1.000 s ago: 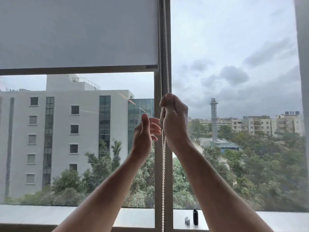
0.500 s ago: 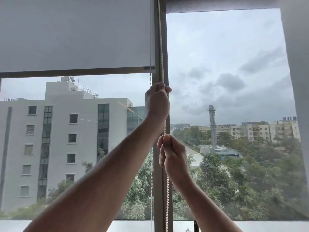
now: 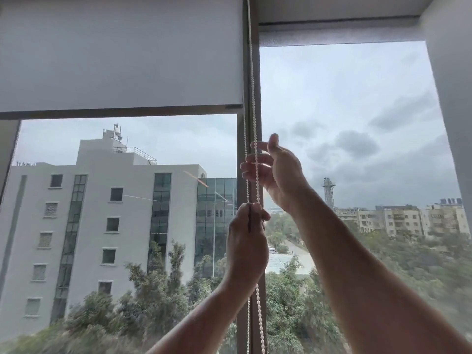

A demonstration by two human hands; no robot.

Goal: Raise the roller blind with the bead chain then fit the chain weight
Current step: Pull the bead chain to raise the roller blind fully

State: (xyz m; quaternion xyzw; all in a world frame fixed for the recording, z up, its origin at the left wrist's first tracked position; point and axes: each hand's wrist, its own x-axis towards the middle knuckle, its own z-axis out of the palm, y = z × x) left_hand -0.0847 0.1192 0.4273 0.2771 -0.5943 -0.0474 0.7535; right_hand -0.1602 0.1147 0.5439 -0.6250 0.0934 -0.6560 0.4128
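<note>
The white bead chain hangs down the window mullion between the two panes. My left hand is closed in a fist around the chain, below my right hand. My right hand is higher, fingers spread, and the chain runs across its fingertips without being gripped. The grey roller blind covers the upper part of the left pane; its bottom bar sits about a third of the way down. The chain weight is not in view.
The right pane's blind is rolled up at the top. The mullion stands behind the chain. A wall edge borders the window on the right. Buildings and trees lie beyond the glass.
My left hand has come down the chain from above my right hand to below it. My right hand has let go, opened and risen. The view has tilted upward, hiding the sill.
</note>
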